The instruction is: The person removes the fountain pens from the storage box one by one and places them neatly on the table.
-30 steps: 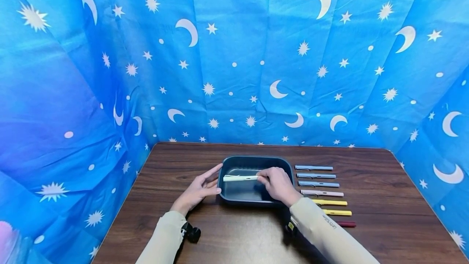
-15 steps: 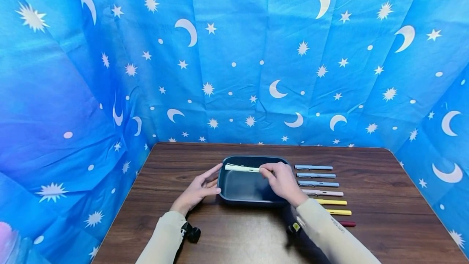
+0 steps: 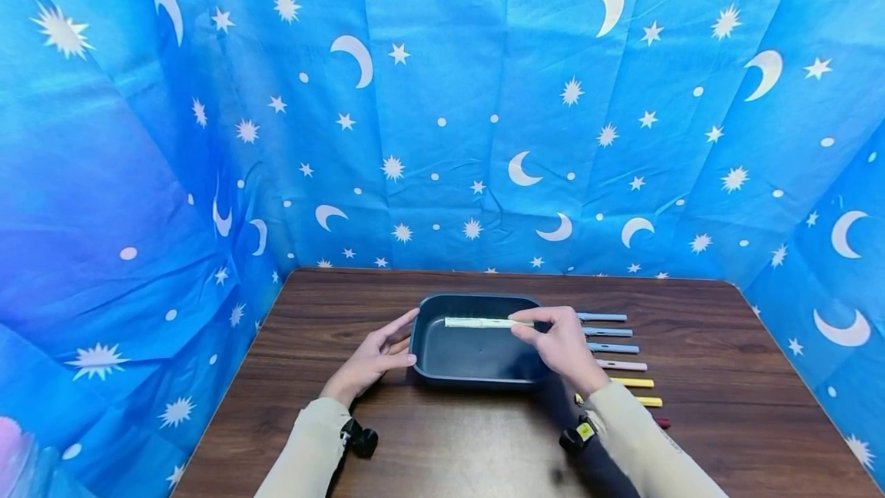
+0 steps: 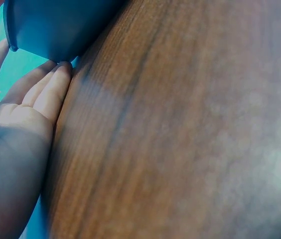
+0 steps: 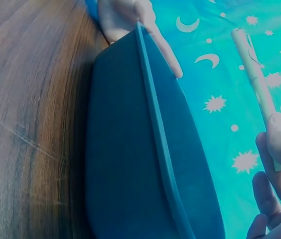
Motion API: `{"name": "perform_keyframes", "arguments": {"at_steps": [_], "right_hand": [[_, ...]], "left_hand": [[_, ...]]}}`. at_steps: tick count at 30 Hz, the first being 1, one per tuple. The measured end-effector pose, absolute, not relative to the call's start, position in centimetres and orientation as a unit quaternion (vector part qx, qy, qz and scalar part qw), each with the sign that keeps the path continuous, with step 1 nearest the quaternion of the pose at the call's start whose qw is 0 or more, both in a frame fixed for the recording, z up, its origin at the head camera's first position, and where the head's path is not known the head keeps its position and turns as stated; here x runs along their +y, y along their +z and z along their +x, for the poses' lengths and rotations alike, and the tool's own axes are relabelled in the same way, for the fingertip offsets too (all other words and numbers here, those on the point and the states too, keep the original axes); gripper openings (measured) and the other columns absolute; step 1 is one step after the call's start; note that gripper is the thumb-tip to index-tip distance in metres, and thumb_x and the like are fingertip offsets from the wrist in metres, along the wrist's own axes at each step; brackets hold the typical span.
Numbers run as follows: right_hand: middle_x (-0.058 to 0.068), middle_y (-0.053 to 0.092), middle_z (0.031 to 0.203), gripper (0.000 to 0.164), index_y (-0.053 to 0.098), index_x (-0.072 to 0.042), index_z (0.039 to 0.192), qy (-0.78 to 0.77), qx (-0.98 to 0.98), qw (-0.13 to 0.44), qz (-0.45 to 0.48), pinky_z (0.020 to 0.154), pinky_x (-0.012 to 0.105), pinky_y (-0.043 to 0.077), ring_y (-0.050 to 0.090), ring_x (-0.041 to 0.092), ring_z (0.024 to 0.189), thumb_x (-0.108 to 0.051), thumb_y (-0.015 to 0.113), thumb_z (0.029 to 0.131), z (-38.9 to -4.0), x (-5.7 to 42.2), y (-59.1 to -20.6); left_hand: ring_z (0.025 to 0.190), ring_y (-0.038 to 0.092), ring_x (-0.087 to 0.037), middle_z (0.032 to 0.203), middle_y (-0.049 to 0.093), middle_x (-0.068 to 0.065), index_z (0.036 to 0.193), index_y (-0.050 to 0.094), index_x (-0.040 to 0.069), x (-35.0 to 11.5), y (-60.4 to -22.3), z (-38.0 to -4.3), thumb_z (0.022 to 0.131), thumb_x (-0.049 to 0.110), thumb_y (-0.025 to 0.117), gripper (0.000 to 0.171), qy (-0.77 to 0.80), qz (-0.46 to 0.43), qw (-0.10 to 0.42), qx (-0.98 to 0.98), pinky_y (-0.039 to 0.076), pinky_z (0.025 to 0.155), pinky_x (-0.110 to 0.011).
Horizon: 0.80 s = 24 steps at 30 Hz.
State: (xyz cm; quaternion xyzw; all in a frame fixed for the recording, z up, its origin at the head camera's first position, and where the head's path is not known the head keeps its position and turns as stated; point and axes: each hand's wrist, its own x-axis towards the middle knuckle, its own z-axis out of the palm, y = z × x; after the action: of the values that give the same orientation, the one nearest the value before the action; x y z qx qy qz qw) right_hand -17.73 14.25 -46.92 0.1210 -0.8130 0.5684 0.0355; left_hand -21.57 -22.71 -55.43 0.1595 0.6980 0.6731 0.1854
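A dark, rounded rectangular tray (image 3: pixel 477 356) stands on the table in the head view. My right hand (image 3: pixel 563 344) pinches a pale whitish pen (image 3: pixel 477 323) by its right end, thumb against fingers. The pen lies crosswise over the tray's far half; in the right wrist view the pen (image 5: pixel 255 79) is up above the tray's rim (image 5: pixel 155 124). At the tray's left end, my left hand (image 3: pixel 369 363) touches the wall with fairly straight, spread fingers. The left wrist view shows fingertips (image 4: pixel 61 69) low against the tray's outer wall.
To the right of the tray lies a column of parallel pens: several blue ones (image 3: pixel 611 333), a pinkish one (image 3: pixel 625 366), yellow ones (image 3: pixel 636 383) and a dark red one (image 3: pixel 664 423). My right hand and forearm partly cover them. A blue patterned cloth (image 3: pixel 442 98) hangs behind the wooden table (image 3: pixel 332 290).
My right hand has shifted to the right with the whitish pen, which moved toward the tray's far side first and then rightward. The left hand and the tray have stayed put.
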Motion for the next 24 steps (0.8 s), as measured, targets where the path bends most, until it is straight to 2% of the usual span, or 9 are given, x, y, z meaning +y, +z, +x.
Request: {"name": "perform_keyframes", "arguments": {"at_steps": [3,5,7,10,15,18,20,22,24], "right_hand": [[0.005,0.080,0.112,0.015,0.084,-0.016,0.109,0.574,-0.811,0.032,0.111,0.086,0.040,0.061,0.070,0.033,0.109,-0.015,0.079,0.096,-17.4,14.8,-47.0],[0.002,0.077,0.087,0.014,0.084,-0.017,0.108,0.570,-0.814,0.035,0.105,0.073,0.033,0.058,0.069,0.026,0.083,-0.016,0.080,0.094,-17.3,15.2,-47.0],[-0.001,0.064,0.067,0.014,0.084,-0.018,0.107,0.567,-0.817,0.037,0.101,0.062,0.028,0.049,0.054,0.019,0.062,-0.016,0.081,0.093,-17.1,15.5,-46.9],[-0.002,0.036,0.054,0.014,0.085,-0.017,0.106,0.563,-0.820,0.044,0.095,0.053,0.029,0.031,0.028,0.016,0.053,-0.017,0.082,0.093,-16.9,15.9,-46.9],[0.006,0.060,0.067,0.016,0.085,-0.016,0.107,0.579,-0.811,0.032,0.079,0.047,0.028,0.030,0.032,0.015,0.051,-0.023,0.083,0.092,-16.5,16.9,-47.2],[0.006,0.075,0.092,0.019,0.085,-0.017,0.107,0.579,-0.811,0.032,0.074,0.051,0.027,0.042,0.049,0.014,0.059,-0.027,0.084,0.091,-16.1,17.5,-47.5],[0.003,0.077,0.104,0.019,0.085,-0.019,0.106,0.571,-0.817,0.043,0.074,0.062,0.028,0.052,0.061,0.014,0.077,-0.029,0.085,0.091,-15.8,17.9,-47.6],[0.002,0.077,0.109,0.019,0.086,-0.019,0.106,0.557,-0.824,0.057,0.079,0.075,0.030,0.057,0.065,0.015,0.098,-0.030,0.085,0.090,-15.5,18.4,-47.8],[0.001,0.076,0.108,0.019,0.086,-0.018,0.106,0.550,-0.828,0.071,0.082,0.079,0.031,0.059,0.066,0.015,0.103,-0.028,0.086,0.089,-15.2,18.9,-47.9]], "left_hand": [[0.151,0.043,-0.028,0.169,0.035,-0.003,0.163,0.039,0.034,-22.7,-55.5,-21.6,0.099,0.014,0.075,0.077,0.672,0.159,0.183,0.700,0.046,0.113,-0.024],[0.151,0.043,-0.027,0.169,0.036,-0.003,0.163,0.039,0.034,-22.7,-55.5,-21.5,0.098,0.016,0.076,0.077,0.672,0.158,0.181,0.701,0.045,0.114,-0.024],[0.151,0.044,-0.027,0.168,0.036,-0.002,0.163,0.040,0.034,-22.7,-55.5,-21.6,0.098,0.017,0.077,0.077,0.671,0.157,0.180,0.702,0.046,0.114,-0.024],[0.150,0.044,-0.027,0.168,0.037,-0.002,0.162,0.040,0.035,-22.7,-55.4,-21.6,0.098,0.018,0.077,0.077,0.670,0.157,0.180,0.703,0.046,0.113,-0.025],[0.151,0.044,-0.028,0.169,0.035,-0.003,0.163,0.039,0.034,-22.8,-55.5,-21.6,0.098,0.016,0.076,0.077,0.669,0.165,0.180,0.702,0.046,0.114,-0.024],[0.151,0.043,-0.028,0.170,0.034,-0.003,0.163,0.038,0.034,-22.8,-55.5,-21.6,0.098,0.016,0.076,0.077,0.670,0.166,0.183,0.700,0.046,0.113,-0.024],[0.151,0.043,-0.029,0.170,0.034,-0.003,0.163,0.038,0.034,-22.8,-55.5,-21.6,0.098,0.016,0.076,0.077,0.672,0.165,0.183,0.698,0.046,0.113,-0.024],[0.151,0.043,-0.029,0.170,0.034,-0.003,0.163,0.039,0.034,-22.8,-55.5,-21.5,0.098,0.015,0.076,0.077,0.672,0.165,0.183,0.698,0.046,0.113,-0.023],[0.151,0.043,-0.029,0.170,0.034,-0.004,0.163,0.038,0.034,-22.8,-55.4,-21.5,0.098,0.015,0.076,0.077,0.673,0.165,0.184,0.698,0.046,0.113,-0.023]]}}
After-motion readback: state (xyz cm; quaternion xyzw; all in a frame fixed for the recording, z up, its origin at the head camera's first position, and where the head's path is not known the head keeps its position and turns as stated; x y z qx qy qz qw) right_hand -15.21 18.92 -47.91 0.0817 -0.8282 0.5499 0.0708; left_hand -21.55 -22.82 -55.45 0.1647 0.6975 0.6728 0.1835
